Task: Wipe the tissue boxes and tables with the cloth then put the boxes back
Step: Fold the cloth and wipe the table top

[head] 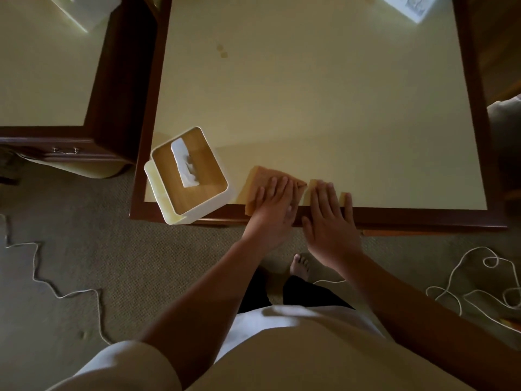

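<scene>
— Edges: what are they doing around the worktop (310,108)?

— Seen from the head camera, a dark wooden border (408,217) is running round the pale surface, its near strip passing under the left hand (275,204) and the right hand (328,215). The tissue box (208,165) is sitting aslant on the near-left corner, its white wall poking out past the border over the carpet (112,249).

— And room for moving?

— Bare surface is stretching away ahead and to the right of the hands, as far as a white box (406,7) lying at the far right corner, cut off by the picture's edge. Two faint marks (222,50) are showing farther up. To the left, a narrow gap is separating this one from a second worktop (42,80), which is carrying a pale box (81,12) at its far end.

— Where is the cloth (255,187) lying?

— Flat along the near edge, just right of the tissue box, a sliver apart from it. The left hand is pressing on it with straight fingers. The right hand, side by side with it and fingers also straight, is covering the other end, with bits of tan fabric peeking out around its fingertips.

— And the floor?

— White cord (36,266) is trailing over the carpet on both sides, and a bare foot (300,266) is standing below the hands.
</scene>
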